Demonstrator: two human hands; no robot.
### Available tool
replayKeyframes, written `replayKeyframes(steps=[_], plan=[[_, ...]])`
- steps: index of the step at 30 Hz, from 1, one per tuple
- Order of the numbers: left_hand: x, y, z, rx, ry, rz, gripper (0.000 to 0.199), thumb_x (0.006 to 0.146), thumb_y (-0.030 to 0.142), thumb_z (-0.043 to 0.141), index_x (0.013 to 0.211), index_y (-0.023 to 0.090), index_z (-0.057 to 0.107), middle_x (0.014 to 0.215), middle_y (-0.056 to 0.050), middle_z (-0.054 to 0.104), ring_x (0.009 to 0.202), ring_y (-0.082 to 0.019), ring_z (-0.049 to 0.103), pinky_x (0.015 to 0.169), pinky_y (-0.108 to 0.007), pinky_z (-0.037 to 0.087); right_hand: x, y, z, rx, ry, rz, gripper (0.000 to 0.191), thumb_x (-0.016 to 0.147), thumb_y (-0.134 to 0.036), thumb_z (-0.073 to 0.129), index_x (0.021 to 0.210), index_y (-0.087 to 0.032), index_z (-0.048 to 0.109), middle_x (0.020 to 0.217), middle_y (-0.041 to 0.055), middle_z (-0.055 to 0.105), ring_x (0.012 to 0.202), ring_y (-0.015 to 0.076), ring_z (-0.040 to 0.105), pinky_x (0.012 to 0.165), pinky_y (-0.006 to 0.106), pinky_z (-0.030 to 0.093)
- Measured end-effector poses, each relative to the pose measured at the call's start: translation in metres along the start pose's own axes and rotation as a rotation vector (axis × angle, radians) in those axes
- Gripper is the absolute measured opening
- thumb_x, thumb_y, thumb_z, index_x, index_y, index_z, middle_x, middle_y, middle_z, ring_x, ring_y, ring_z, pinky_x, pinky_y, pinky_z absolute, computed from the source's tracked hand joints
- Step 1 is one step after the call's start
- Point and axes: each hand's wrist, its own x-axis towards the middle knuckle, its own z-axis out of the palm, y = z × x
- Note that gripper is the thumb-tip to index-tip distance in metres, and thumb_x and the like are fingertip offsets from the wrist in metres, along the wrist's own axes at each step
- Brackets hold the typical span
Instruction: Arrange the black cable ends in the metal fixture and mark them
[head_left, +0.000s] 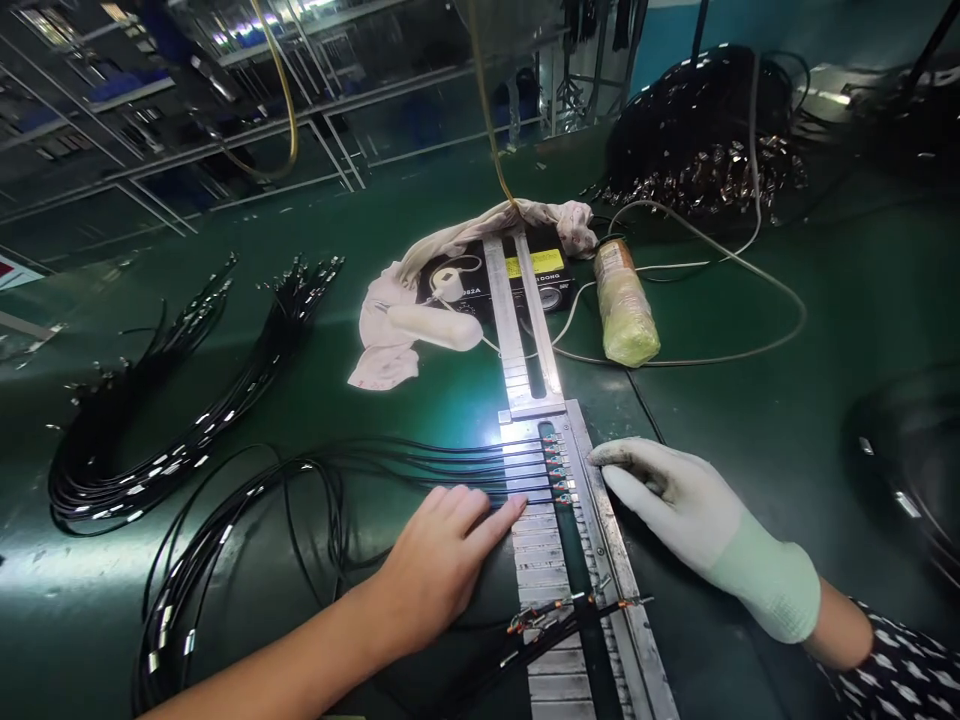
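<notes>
Left hand (442,570): bare, one fingertip on slotted metal fixture (540,570); impossible to tell if clamped on cable.
Right hand (694,505): gloved, half-open at fixture's right edge.
Black cables (450,460): laid across fixture, just beyond left fingertip.
In the way: loose cable ends (551,615) over fixture, nearer than both hands.
Beyond hands: white cloth (386,365), wrapped roll (628,310) on tabletop (750,430).

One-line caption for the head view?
Bare left hand and gloved right hand at a slotted metal fixture with black cables laid across it.

Dim shelving (176,140), probably metal, and blue wall (664,40) beyond green tabletop (315,220).
</notes>
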Motion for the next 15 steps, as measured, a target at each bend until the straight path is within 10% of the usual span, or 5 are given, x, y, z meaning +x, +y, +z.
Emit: replayKeyframes(steps=[4, 11, 15], plan=[[0.015, 0.008, -0.009, 0.006, -0.013, 0.111, 0.049, 0.094, 0.008, 0.035, 0.142, 0.009, 0.033, 0.145, -0.011, 0.04, 0.126, -0.026, 0.035, 0.097, -0.041, 0.028, 0.0, 0.003, 0.001, -0.025, 0.012, -0.033, 0.023, 0.096, -0.035, 0.046, 0.104, -0.025, 0.064, 0.103, -0.0001, 0.067, 0.089, 0.0166, 0.063, 0.077, 0.028, 0.052], [0.018, 0.023, 0.004, 0.058, -0.026, 0.086, 0.047, 0.095, 0.013, 0.035, 0.142, 0.009, 0.034, 0.147, -0.01, 0.04, 0.13, -0.025, 0.038, 0.102, -0.044, 0.027, 0.003, -0.011, 0.011, -0.218, 0.076, 0.009, 0.028, 0.092, -0.041, 0.052, 0.116, -0.027, 0.058, 0.077, -0.0028, 0.065, 0.068, 0.0158, 0.062, 0.061, 0.027, 0.05], [0.02, 0.019, 0.007, 0.006, 0.017, 0.079, 0.046, 0.094, 0.011, 0.036, 0.14, 0.008, 0.037, 0.143, -0.012, 0.044, 0.131, -0.026, 0.037, 0.105, -0.045, 0.029, 0.005, -0.023, 0.024, -0.4, 0.14, -0.01, 0.033, 0.091, -0.037, 0.051, 0.121, -0.025, 0.056, 0.102, 0.0028, 0.068, 0.086, 0.026, 0.065, 0.073, 0.038, 0.049]])
